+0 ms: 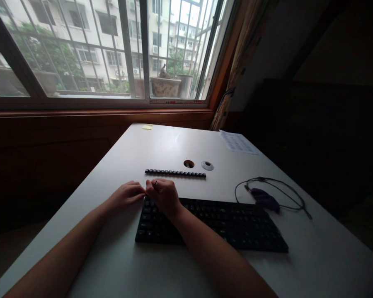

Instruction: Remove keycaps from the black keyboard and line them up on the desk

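A black keyboard [205, 223] lies across the white desk in front of me. At its far left corner my left hand [129, 193] rests with fingers bent and pressed together, the fingertips touching those of the other hand. My right hand [163, 194] is closed above the keyboard's left end in a pinch. A small dark and gold-coloured bit shows at its fingers, too small to name. Whatever either hand pinches is hidden. Just beyond the hands, a straight row of small black keycaps [175, 173] lies on the desk.
Behind the keycaps are a round cable hole [189, 164] and its grey cover ring [207, 165]. A coiled black cable [289, 186] and a dark purple item [265, 199] lie at right. Farther back are printed paper [238, 142] and a yellow sticky note [147, 127].
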Demonstrator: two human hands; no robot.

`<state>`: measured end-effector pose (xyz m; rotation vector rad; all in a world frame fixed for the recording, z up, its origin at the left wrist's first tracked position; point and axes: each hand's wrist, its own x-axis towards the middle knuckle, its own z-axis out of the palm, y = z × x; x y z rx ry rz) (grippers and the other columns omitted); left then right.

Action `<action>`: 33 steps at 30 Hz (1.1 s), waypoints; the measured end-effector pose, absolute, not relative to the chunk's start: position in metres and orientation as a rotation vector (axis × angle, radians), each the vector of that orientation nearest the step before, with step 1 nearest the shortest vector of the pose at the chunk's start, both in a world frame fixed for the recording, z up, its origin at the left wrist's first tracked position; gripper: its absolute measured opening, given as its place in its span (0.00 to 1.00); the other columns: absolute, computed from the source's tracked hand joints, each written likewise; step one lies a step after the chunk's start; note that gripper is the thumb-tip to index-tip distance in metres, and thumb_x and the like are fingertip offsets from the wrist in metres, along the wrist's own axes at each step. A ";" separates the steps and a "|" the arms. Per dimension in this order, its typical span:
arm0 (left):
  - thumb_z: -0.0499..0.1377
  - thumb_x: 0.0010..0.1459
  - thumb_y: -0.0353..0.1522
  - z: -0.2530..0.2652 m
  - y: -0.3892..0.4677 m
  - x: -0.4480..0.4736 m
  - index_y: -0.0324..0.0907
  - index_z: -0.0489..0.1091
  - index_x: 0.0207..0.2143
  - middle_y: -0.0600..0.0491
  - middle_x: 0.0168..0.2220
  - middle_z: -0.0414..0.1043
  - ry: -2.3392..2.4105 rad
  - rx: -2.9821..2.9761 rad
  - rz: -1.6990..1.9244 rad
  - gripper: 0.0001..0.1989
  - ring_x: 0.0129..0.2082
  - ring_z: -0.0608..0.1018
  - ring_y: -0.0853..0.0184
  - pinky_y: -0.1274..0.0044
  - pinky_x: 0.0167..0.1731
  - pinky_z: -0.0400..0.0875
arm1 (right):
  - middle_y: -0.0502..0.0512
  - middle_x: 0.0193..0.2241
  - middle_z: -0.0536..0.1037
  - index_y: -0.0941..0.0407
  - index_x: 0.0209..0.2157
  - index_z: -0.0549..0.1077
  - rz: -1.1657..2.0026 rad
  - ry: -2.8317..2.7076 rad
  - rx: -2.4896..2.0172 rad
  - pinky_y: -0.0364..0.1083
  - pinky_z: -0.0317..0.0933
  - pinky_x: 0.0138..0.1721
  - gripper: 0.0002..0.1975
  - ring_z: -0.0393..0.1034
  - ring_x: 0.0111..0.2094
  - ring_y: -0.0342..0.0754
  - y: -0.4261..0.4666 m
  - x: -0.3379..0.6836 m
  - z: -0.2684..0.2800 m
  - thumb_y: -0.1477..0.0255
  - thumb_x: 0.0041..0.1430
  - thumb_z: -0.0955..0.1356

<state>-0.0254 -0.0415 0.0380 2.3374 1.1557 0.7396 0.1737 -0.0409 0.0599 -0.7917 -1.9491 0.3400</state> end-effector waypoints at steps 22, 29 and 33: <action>0.56 0.63 0.36 0.033 -0.040 -0.026 0.41 0.76 0.40 0.48 0.39 0.75 1.153 2.325 0.757 0.11 0.40 0.76 0.62 0.74 0.42 0.69 | 0.46 0.18 0.62 0.55 0.19 0.60 0.306 -2.012 -0.872 0.41 0.49 0.26 0.21 0.55 0.20 0.39 -0.043 0.175 0.065 0.67 0.67 0.61; 0.56 0.63 0.35 0.037 -0.041 -0.024 0.41 0.76 0.38 0.50 0.35 0.75 1.148 2.338 0.750 0.10 0.37 0.76 0.64 0.76 0.40 0.70 | 0.47 0.18 0.62 0.55 0.19 0.59 0.421 -1.972 -0.857 0.41 0.51 0.27 0.22 0.56 0.21 0.40 -0.040 0.174 0.063 0.65 0.68 0.59; 0.56 0.63 0.34 0.040 -0.043 -0.023 0.41 0.76 0.37 0.50 0.35 0.75 1.157 2.326 0.729 0.09 0.37 0.76 0.65 0.76 0.40 0.70 | 0.47 0.17 0.65 0.55 0.19 0.62 0.509 -1.914 -0.902 0.41 0.54 0.28 0.23 0.60 0.21 0.41 -0.036 0.176 0.062 0.64 0.69 0.58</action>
